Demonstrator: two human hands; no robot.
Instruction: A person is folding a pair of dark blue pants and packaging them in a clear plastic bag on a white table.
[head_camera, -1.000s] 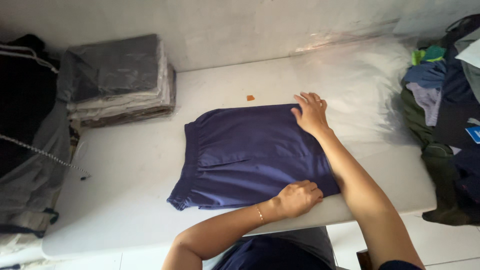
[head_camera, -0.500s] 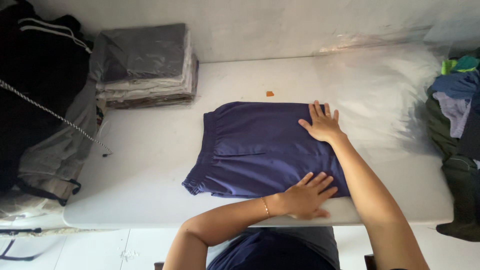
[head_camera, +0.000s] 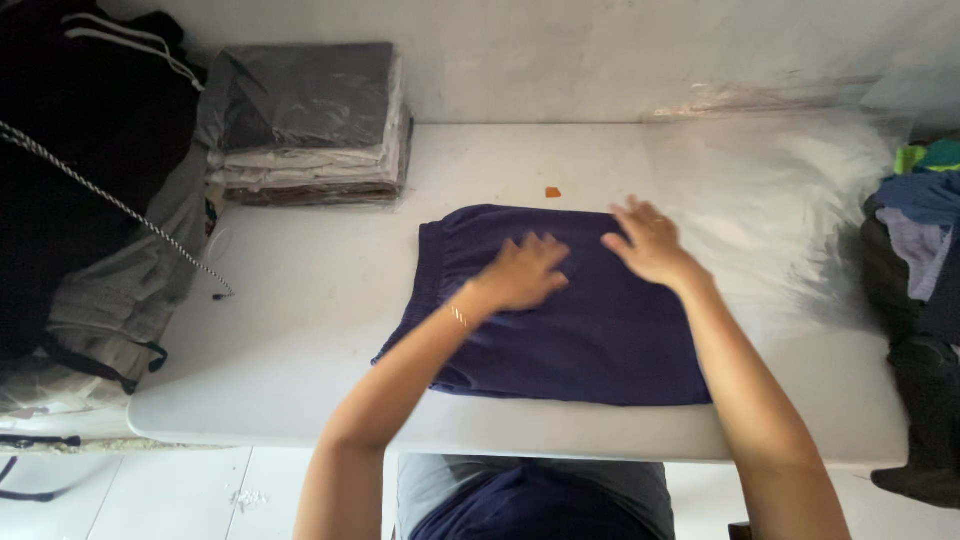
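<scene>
A: Starting at the near edge, what is lying in front of the person?

B: A pair of navy shorts is lying flat on the white table, its lower hem sitting just inside the near edge at six o'clock. The elastic waistband is pointing toward nine o'clock.

A: And the hands?

B: Both are resting on the upper half of the cloth. The left hand is pressing palm-down near the middle, fingers spread and slightly blurred, pinching nothing. The right hand is lying just beside it toward two o'clock, near the far hem, fingers also fanned flat with nothing gripped between them.

A: How is the fabric looking to handle?

B: Soft, light and limp, I am judging: it is creasing under the palms and draping with no stiffness. It is probably sliding easily on the smooth top, so flat palms are suiting it for smoothing. For lifting, the gathered waistband or the hem corners are looking like the firmest places to pinch.

A: Anything farther out?

B: A small orange scrap is sitting at twelve o'clock, just beyond the shorts. A stack of folded garments in clear bags is standing at ten o'clock against the wall. Dark clothing with a striped cord is hanging at nine o'clock, and a loose heap of mixed clothes is piling up at three o'clock, well apart from the hands.
</scene>
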